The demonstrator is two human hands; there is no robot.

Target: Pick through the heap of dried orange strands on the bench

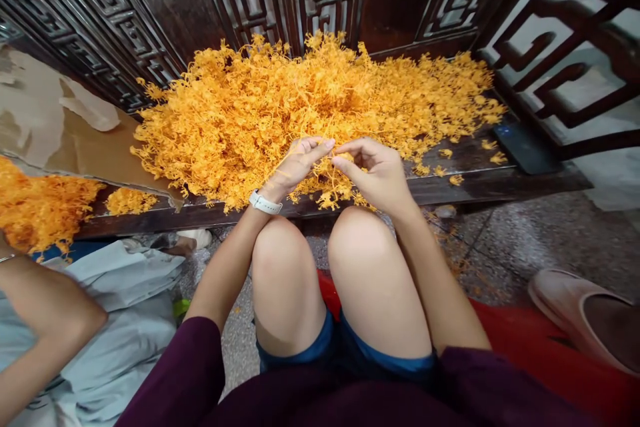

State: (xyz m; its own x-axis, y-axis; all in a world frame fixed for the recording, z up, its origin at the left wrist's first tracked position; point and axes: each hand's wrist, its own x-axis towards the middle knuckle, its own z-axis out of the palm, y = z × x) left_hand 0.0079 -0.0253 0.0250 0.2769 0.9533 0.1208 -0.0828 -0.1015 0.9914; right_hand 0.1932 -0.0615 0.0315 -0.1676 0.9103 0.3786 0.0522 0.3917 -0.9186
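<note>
A big heap of small orange plastic sprigs (240, 120), thin-stemmed with curled tips, lies on a dark wooden bench (480, 183). In front of the heap, my left hand (300, 163) has its thumb and fingers closed on a thin orange sprig, with a strand lying across the palm and wrist. My right hand (379, 172) faces it, thumb and forefinger pinched near the same spot. Fingertips of both hands nearly meet. What exactly sits between the right fingertips is too small to make out. More sprigs hang below my hands at the bench's front edge.
A torn cardboard sheet (90, 140) stands left of the heap, with another orange pile (45, 203) beyond it. A co-worker's arm (50, 307) is at the left. On the bench's right end lies a dark phone (525, 147). A slipper (565, 293) shows at lower right.
</note>
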